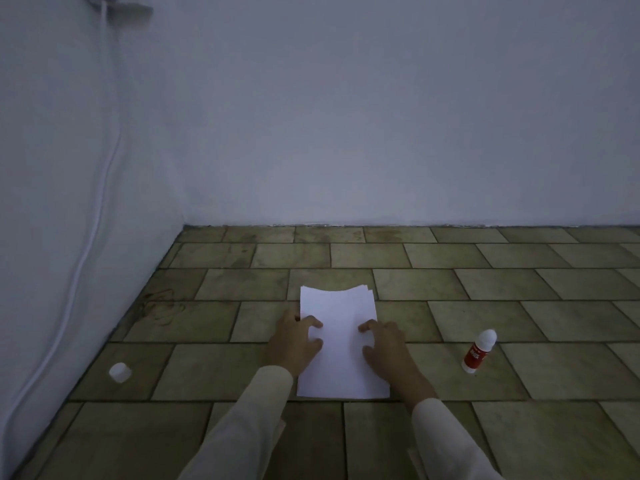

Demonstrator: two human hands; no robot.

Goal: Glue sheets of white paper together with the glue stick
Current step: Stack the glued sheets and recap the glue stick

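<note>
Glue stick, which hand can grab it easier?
Right. The glue stick lies right of the paper, nearer the right hand. The left hand rests on the paper's left edge and would probably have to cross over.

Head-worn, forward-down over the near floor [450, 431]

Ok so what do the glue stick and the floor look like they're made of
Glue stick: likely plastic, a smooth white body with a red label. Floor: seemingly stone or ceramic tiles, matte greenish-beige with dark joint lines.
</note>
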